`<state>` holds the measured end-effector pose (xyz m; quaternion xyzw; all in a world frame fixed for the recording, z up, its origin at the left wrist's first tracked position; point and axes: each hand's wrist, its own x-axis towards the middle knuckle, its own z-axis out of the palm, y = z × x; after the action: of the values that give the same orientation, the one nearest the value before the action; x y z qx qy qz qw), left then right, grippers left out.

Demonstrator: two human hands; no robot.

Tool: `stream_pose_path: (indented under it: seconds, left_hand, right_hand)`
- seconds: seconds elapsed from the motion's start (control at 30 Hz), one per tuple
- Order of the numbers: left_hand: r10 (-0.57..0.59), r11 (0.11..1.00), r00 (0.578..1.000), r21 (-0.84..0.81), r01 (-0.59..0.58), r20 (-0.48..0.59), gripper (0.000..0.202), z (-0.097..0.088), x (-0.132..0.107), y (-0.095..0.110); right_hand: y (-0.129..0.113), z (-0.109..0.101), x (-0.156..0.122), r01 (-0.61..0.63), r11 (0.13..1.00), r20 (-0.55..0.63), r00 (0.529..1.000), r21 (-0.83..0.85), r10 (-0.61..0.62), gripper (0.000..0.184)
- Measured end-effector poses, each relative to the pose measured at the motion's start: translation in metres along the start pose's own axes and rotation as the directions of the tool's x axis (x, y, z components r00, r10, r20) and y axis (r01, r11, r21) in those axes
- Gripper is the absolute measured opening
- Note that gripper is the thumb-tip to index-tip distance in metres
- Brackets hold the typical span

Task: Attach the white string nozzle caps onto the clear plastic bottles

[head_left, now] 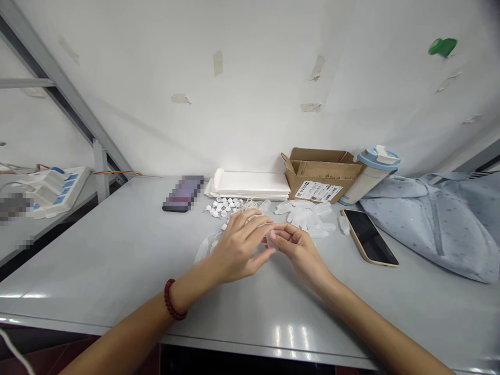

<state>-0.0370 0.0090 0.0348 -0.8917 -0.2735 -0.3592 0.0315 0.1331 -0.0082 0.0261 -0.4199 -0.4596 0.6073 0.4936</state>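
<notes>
My right hand [300,251] is closed, with thumb and index finger pinching a small translucent plastic piece [270,241]. My left hand [239,246] is beside it, its fingers stretched out and the thumb apart, around the left side of the piece. The left fingertips come close to my right fingers; whether they touch the piece I cannot tell. Past my hands lies a pile of translucent plastic pieces [308,214]. Small white caps [223,206] are heaped behind my left hand, next to a tangle of pale strings [253,204]. A clear plastic item [203,250] is partly hidden by my left hand.
Along the wall stand a stack of white packets [252,182], an open cardboard box [322,174] and a tumbler [369,179]. One phone [371,237] lies right, beside a pale blue fabric bag [437,224]; another phone [183,194] lies left. A white power strip [64,190] sits far left.
</notes>
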Motion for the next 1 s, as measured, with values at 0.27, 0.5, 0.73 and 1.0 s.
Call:
stream_pose_path:
  seconds: [0.27, 0.5, 0.73, 1.0]
  left_hand:
    - [0.039, 0.979, 0.99, 0.194, -0.065, 0.133, 0.032, 0.0, 0.0, 0.004]
    - [-0.018, 0.99, 0.978, 0.142, -0.012, 0.206, 0.029, -0.015, -0.017, 0.003]
    - [-0.157, 0.987, 0.963, 0.069, 0.146, 0.22, 0.042, -0.034, -0.063, -0.022]
    - [-0.276, 0.959, 0.906, 0.028, 0.283, 0.322, 0.045, -0.039, -0.075, -0.034]
  right_hand:
    - [0.006, 0.004, 0.0, 0.027, 0.998, -0.07, 0.997, -0.058, -0.031, 0.03]
    - [0.013, 0.009, -0.002, 0.009, 0.992, 0.071, 0.997, -0.124, 0.0, 0.029]
    - [0.028, 0.02, -0.011, 0.268, 0.83, 0.338, 0.936, -0.488, -0.103, 0.037]
    - [0.029, 0.022, -0.012, 0.392, 0.68, 0.449, 0.888, -0.619, -0.104, 0.041]
